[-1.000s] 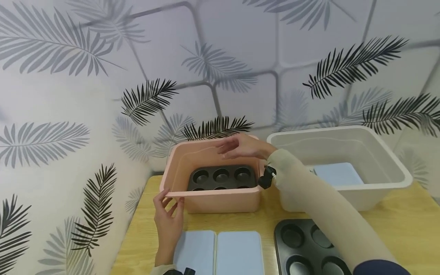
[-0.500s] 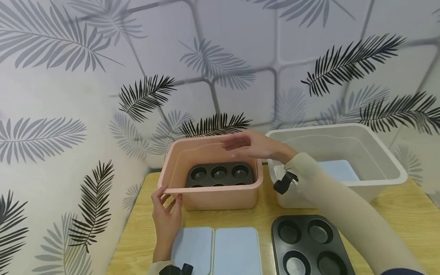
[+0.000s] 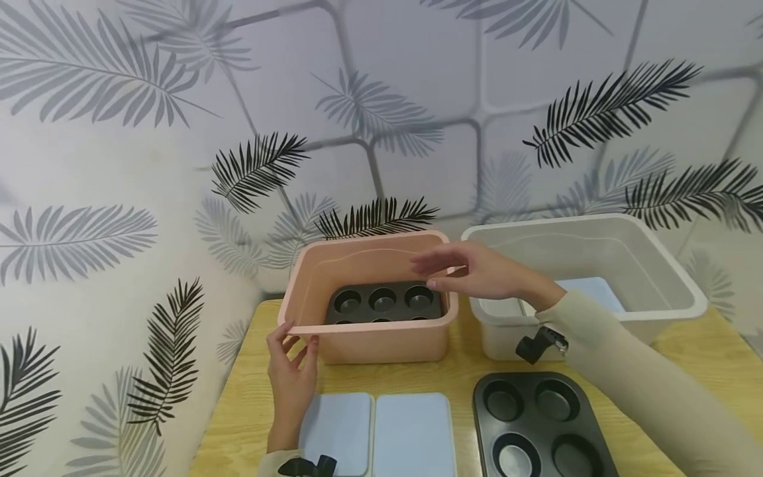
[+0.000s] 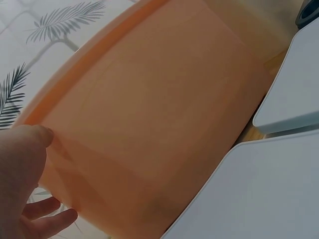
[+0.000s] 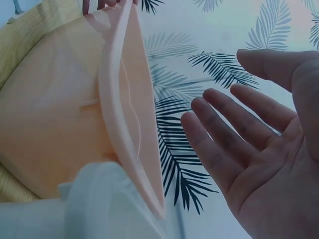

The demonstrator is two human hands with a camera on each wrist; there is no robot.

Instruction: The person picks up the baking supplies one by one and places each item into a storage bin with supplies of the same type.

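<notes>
Head view: a pink bin [image 3: 381,346] stands at the far side of a wooden surface [image 3: 357,377], its open top facing up and its long axis running left to right. Inside, a dark muffin tray [image 3: 365,301] lies along the same axis. The left hand [image 3: 292,381] holds the bin's near left corner, fingers bent about the rim. The right hand [image 3: 477,270] is above the bin's right end, fingers extended leftward, thumb apart, holding nothing. To the right stands a white bin [image 3: 644,265]; nearer lie two pale-blue slabs [image 3: 414,434], side by side, and a second muffin tray [image 3: 536,427].

Left wrist view: a fingertip touches the bin's wall just below the rim.

Right wrist view: the right palm shows, fingers loosely spread, apart from the pink rim.
</notes>
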